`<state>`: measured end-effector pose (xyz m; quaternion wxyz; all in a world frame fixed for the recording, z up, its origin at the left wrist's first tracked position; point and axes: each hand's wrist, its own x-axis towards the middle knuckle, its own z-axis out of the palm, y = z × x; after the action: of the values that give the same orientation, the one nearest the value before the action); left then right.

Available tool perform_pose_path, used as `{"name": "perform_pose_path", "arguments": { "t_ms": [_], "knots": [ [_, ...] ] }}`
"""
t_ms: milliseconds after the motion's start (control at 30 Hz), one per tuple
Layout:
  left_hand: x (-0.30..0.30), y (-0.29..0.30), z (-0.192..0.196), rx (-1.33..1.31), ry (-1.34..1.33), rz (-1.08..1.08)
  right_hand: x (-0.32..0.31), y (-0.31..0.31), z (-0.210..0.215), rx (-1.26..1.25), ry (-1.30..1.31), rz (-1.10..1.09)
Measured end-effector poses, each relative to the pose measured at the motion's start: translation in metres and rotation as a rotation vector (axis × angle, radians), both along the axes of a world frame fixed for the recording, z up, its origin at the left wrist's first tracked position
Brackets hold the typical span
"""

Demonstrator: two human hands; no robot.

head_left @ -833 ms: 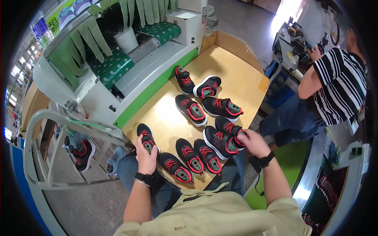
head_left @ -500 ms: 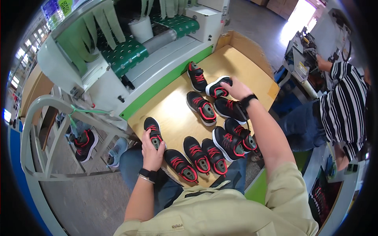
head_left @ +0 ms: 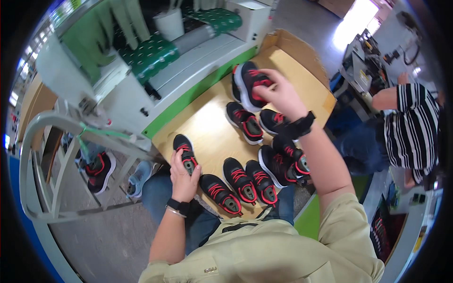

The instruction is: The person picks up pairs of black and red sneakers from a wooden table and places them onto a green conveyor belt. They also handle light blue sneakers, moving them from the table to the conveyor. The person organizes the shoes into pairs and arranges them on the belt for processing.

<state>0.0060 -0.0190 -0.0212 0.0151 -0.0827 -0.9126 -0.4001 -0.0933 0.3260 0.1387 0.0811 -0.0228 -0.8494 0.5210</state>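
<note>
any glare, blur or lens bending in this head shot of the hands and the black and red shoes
Head view: strong fisheye, so the wooden table edges and the grey frame curve, with a black rim around the picture; blown-out glare on the floor patch at upper right; the right hand on the far shoe looks slightly soft; the left hand and its shoe are sharp; shadows are soft.

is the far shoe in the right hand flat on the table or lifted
Lifted and tipped: the right hand grips the shoe, its white sole edge showing, angled off the table.
</note>
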Motion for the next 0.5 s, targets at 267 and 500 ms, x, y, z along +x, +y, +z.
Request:
{"name": "perform_pose_path", "arguments": {
  "t_ms": [267, 500],
  "knots": [
    [-0.006, 0.005, 0.006, 0.02, 0.036, -0.036, 0.009, -0.13, -0.106, 0.581, -0.163, 0.308],
    [-0.002, 0.001, 0.009, -0.008, 0.011, -0.009, 0.043, -0.075, -0.05, 0.306, -0.233, 0.629]
  ]
}}
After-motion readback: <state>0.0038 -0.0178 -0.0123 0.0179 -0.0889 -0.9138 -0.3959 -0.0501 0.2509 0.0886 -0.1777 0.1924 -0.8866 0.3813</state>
